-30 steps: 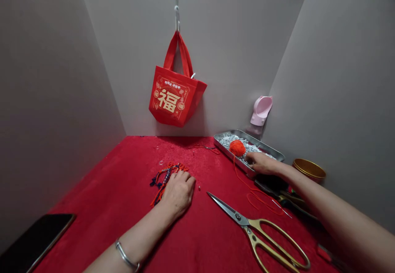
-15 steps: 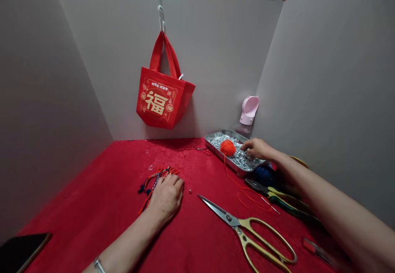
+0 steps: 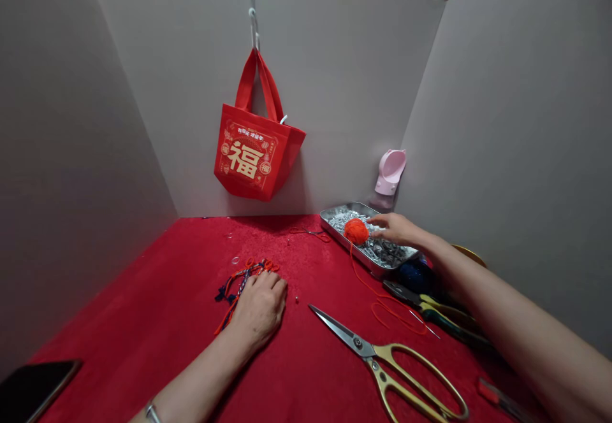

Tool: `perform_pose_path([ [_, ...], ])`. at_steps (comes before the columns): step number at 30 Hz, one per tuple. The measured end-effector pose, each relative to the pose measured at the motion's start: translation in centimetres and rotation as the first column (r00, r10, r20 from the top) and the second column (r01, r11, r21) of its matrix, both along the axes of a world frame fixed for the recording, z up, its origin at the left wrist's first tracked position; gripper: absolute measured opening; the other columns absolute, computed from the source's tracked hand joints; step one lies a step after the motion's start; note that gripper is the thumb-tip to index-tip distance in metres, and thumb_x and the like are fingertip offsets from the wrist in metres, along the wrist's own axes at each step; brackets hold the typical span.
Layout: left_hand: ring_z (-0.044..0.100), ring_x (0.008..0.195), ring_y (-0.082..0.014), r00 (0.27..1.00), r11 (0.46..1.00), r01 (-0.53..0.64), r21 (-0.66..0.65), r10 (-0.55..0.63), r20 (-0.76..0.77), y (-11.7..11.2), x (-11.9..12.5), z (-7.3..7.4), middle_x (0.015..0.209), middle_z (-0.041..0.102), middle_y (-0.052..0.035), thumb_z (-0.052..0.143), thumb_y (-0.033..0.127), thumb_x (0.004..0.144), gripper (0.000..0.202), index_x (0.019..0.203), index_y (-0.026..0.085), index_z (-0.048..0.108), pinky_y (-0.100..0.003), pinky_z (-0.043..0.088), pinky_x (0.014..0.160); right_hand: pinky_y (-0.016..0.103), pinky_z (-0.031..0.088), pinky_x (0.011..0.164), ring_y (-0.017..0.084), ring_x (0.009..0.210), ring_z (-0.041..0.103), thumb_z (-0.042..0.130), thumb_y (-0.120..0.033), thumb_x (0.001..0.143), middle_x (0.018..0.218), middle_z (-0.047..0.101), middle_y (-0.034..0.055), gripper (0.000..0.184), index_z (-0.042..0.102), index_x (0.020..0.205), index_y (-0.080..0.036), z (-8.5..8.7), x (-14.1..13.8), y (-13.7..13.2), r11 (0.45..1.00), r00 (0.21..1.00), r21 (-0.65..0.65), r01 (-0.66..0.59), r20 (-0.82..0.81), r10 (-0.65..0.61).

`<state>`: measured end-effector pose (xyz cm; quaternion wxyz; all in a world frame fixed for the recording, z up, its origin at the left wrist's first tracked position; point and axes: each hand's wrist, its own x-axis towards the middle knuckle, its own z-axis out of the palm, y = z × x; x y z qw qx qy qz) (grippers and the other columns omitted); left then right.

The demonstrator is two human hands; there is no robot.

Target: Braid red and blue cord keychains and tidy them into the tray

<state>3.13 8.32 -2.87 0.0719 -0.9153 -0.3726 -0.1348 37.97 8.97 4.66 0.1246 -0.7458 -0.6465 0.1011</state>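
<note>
Over metal tray (image 3: 368, 264): right hand (image 3: 394, 230) open, fingers extended, empty, just beside orange-red yarn ball (image 3: 356, 232). Left hand (image 3: 261, 311) resting on knotted cords (image 3: 236, 289), hiding part of them. Dark round object (image 3: 414, 276) behind right forearm, hard to make out.

A red velvety cloth (image 3: 143, 302) covers the tabletop, running back to the grey partition walls. A black smartphone (image 3: 33, 391) lies at the near left corner. Left of centre sits a tangle of knotted red and navy cords (image 3: 239, 286), with a small clear ring (image 3: 234, 260) just behind it and a tiny pale bead (image 3: 297, 299) to its right. Large gold-handled tailor's scissors (image 3: 377, 359) lie at the front, blades pointing back and left. Farther back stands a metal tray (image 3: 351, 251). A loose red cord (image 3: 387, 305) trails across the cloth beside it, near a pair of yellow-handled pliers (image 3: 430, 308).
</note>
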Motion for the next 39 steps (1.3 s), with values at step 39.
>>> perform_pose_path([
  [39, 0.05, 0.043, -0.0071, 0.389, 0.391, 0.7, -0.597, 0.492, 0.779, -5.6, 3.5, 6.7, 0.072, 0.056, -0.0011, 0.056, 0.051, 0.072, 0.043, 0.093, 0.015, 0.046, -0.021, 0.043, 0.042, 0.019, 0.018, 0.037, 0.004, 0.038, 0.023, 0.063, -0.041, 0.068, 0.041, 0.033, -0.0089, 0.028, 0.055, 0.061, -0.015, -1.4, -16.1, -13.8, 0.994, 0.521, 0.112, 0.016, -0.849, 0.087],
])
